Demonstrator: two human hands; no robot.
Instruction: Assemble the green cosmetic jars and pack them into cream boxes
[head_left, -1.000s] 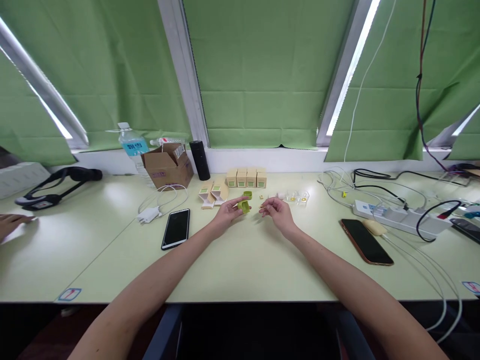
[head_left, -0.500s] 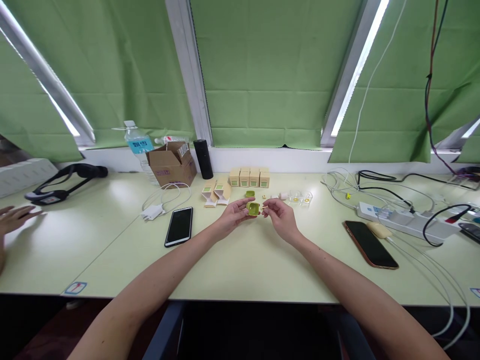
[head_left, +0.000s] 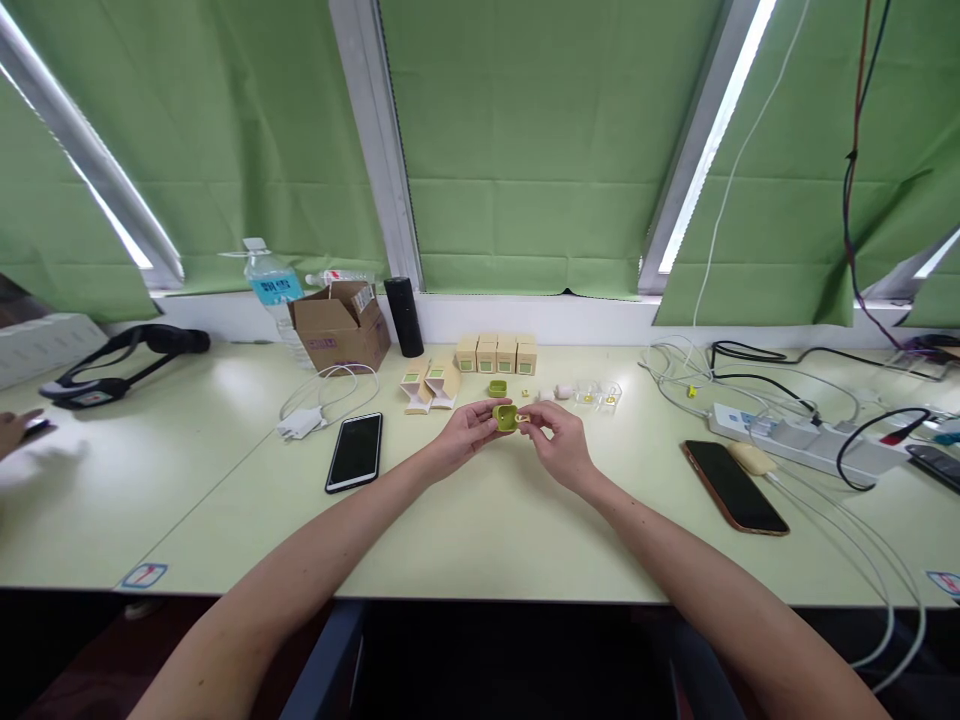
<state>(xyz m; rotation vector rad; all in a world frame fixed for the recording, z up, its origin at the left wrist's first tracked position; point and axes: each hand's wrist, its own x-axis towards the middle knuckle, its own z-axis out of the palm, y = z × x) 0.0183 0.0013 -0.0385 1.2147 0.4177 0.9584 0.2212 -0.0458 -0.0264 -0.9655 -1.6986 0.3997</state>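
Observation:
My left hand [head_left: 466, 432] grips a small olive-green square case [head_left: 505, 418], its open side facing me. At the case's right edge, my right hand [head_left: 556, 436] pinches a tiny pale piece [head_left: 523, 418], too small to identify. Behind the case lies a second green part [head_left: 497, 388], shallow and rounded like a lid. Beyond my right hand are a pale pink cylinder [head_left: 562, 392] and clear plastic holders [head_left: 598, 396] with yellow bits inside.
Small kraft boxes [head_left: 496, 355] stand in a row, with opened ones [head_left: 430, 384] beside them. Phones [head_left: 355, 452] lie left and right. A power strip [head_left: 810, 440] with cables sits right. Further left are a cardboard box [head_left: 341, 328], a headset [head_left: 124, 365] and another person's hand [head_left: 15, 430].
My right hand has brought the tiny pale piece closer to the green case's edge. At far left, the other person's hand has shifted and now holds a dark object.

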